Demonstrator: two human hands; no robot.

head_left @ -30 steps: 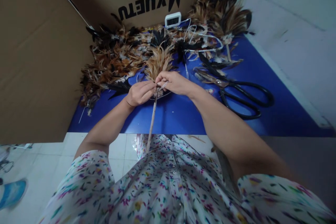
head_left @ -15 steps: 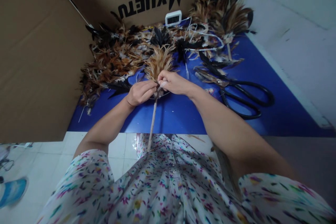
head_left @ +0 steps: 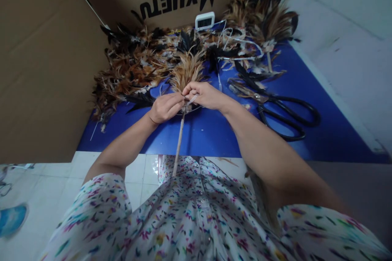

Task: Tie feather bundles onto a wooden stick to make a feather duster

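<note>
- Brown cardboard (head_left: 39,69) stands at the left and behind, with "YUETU" upside down on its rear panel; whether it forms a closed box cannot be told.
- The blue worktop (head_left: 214,138) lies in front of it and carries the feathers and tools.
- A wide pile of feathers (head_left: 131,67), brown, black and pale, is heaped loose on the worktop, beside the cardboard.
- A large feather bunch (head_left: 266,16) lies at the far right, a short stem at its base.
- Large black-handled scissors (head_left: 288,116) lie to the right of the hands, their blades among loose feathers.
- The tan feather bundle (head_left: 186,69) is at the centre, at the upper end of a thin stick (head_left: 179,142) that slopes down past the worktop's near edge towards the person.
- The left hand (head_left: 165,108) has its fingers closed on the bundle's base.
- The right hand (head_left: 208,96) meets it there, fingers pinching a pale strip (head_left: 192,99).
- A thin curved rim (head_left: 195,110) shows beneath the bundle; whether it is a dish, and what it holds, is hidden.
- A small white display device (head_left: 204,21) stands against the rear panel.
</note>
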